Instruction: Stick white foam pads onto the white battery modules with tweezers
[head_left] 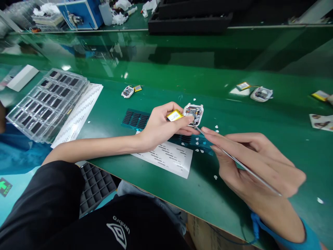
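Observation:
My left hand (pixel 161 126) grips a small white device housing (pixel 194 114) with its circuit board showing, and a yellow battery (pixel 174 115) wired to it lies against my thumb. My right hand (pixel 249 163) pinches thin metal tweezers (pixel 234 159), whose tips touch the lower edge of the housing. Both hands hover just above the green bench (pixel 182 80). Under my left hand lie a sheet of small black pads (pixel 135 119) and a white printed label sheet (pixel 169 158).
A stack of clear trays (pixel 47 104) with dark parts and a white strip sheet (pixel 80 113) lies at the left. More open housings with batteries (pixel 128 91) (pixel 261 93) rest farther back. White scraps (pixel 208 139) dot the bench. Black trays (pixel 189 15) and a blue machine (pixel 80 14) stand behind.

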Demonstrator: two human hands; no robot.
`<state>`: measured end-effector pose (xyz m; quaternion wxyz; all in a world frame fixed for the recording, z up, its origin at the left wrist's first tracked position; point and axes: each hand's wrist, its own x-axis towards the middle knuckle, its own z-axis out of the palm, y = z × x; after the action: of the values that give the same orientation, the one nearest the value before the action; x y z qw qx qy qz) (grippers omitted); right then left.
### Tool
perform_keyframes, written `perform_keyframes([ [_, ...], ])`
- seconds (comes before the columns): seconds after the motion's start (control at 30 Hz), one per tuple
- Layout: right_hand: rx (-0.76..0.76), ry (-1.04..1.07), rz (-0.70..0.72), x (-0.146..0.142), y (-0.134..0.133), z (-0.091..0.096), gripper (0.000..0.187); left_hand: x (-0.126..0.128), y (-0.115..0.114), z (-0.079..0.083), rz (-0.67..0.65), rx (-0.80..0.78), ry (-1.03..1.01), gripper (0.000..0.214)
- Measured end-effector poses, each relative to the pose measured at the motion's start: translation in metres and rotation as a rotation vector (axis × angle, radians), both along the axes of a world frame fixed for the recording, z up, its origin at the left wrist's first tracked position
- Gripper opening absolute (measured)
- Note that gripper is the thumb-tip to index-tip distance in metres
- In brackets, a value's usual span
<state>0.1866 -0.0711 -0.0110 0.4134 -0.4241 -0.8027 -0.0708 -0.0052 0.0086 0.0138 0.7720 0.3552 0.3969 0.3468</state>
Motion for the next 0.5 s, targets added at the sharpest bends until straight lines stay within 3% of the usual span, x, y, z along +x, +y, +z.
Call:
perform_keyframes([
  [0.27,-0.036,0.097,-0.037,-0.0008,0.002,0.0012,0.101,-0.0029,0.0024,-0.0018,-0.035,-0.023,-0.013,0.036],
  [0.43,-0.12,0.159,0.011,0.0022,0.0063,0.0057,0.057,-0.0059,0.0056,-0.0003,-0.089,-0.017,-0.043,0.042],
  [0.5,-0.173,0.224,0.056,0.0007,0.0074,0.0091,0.05,-0.0065,0.0048,0.0008,-0.091,-0.013,-0.051,0.044],
])
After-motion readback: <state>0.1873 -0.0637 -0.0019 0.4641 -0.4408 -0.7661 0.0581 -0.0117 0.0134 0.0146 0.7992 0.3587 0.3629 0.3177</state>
